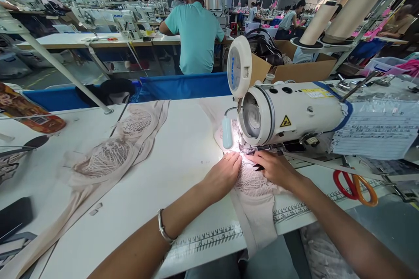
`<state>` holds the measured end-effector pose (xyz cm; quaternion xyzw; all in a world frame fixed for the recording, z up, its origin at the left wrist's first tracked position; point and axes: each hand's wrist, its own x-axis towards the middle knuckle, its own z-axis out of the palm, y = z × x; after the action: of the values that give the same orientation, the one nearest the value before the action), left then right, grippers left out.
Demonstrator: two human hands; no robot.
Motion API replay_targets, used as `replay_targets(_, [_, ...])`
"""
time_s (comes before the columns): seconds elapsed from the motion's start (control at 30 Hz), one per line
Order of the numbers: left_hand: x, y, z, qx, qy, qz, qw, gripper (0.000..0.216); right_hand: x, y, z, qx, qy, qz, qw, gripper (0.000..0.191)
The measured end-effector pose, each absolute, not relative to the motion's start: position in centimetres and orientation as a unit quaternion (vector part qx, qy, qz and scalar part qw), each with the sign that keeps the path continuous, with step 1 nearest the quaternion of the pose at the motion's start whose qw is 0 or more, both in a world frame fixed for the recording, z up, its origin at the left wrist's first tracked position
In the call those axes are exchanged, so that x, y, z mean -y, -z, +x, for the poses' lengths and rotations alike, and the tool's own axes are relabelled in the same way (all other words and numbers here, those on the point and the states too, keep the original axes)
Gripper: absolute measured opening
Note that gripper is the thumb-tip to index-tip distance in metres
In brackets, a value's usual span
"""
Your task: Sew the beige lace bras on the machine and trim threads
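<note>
A pale pink lace bra point(253, 178) lies under the needle area of the white sewing machine point(288, 111), its band hanging over the table's front edge. My left hand point(225, 172) rests on the fabric just left of the presser foot, fingers stretched out and flat. Close to the foot on the right, my right hand point(275, 168) bends over the lace cup. A small black pointed tool point(258, 167) pokes out from under its fingers; most of it is hidden. The machine's lamp brightens the cloth at the fingertips. Another pale pink bra point(111, 157) lies spread on the left.
Red and orange-handled scissors point(355, 187) lie at the right, beside the printed ruler point(216, 237) along the front edge. A bottle point(29, 109) lies at the far left. Paper sheets point(376, 128) hang on the machine. A person in a turquoise shirt point(198, 37) sits ahead.
</note>
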<state>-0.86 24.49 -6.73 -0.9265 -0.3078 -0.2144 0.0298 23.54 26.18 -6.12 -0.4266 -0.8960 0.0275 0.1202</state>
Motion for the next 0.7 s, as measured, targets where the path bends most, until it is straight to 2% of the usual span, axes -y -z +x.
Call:
replay_targets(0.23, [-25.7,6.7,-2.1,0.295,0.243,-0.924,-0.010,0.038,-26.1,5.9,23.2,0.895,-0.036,-0.429,0.117,0.063])
replay_targets(0.47, [-26.1,5.0,-2.5,0.324,0.185,-0.928,-0.020,0.043,-25.4,4.2,22.1,0.887,-0.023,-0.449,0.105,0.058])
replay_targets(0.53, [-25.2,4.5,-1.6,0.350,0.191,-0.917,-0.017,0.041,-25.4,4.0,22.0,0.885,-0.024,-0.451,0.112,0.057])
replay_targets(0.7, [-22.7,4.3,0.9,0.378,0.221,-0.894,-0.095,0.023,-25.5,4.4,22.3,0.884,-0.059,-0.440,0.148,0.050])
